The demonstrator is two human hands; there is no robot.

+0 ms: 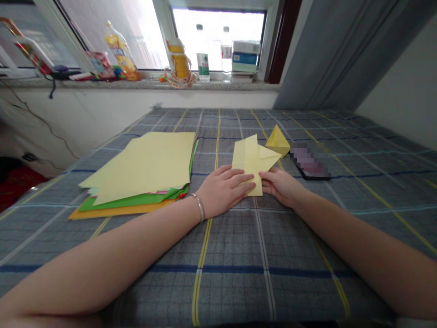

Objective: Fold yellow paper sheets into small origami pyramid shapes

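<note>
A pale yellow sheet of folded paper [248, 157] lies on the checked cloth in front of me, with creases, flat flaps and a pointed flap out to the right. My left hand [225, 189] rests flat across its lower left part, fingers stretched out, a silver bracelet on the wrist. At the lower right edge, my right hand [278, 184] pinches the paper between thumb and fingers; some fingertips are hidden. Just behind it stands a small yellow folded paper pyramid [277, 141], close to the pointed flap.
Left of my hands lies a stack of coloured paper [150, 159], pale yellow on top. A phone [310, 161], partly blurred, lies at the right on the checked cloth [232, 255]. Bottles, a yellow flask [179, 61] and boxes [245, 57] stand on the windowsill [143, 84].
</note>
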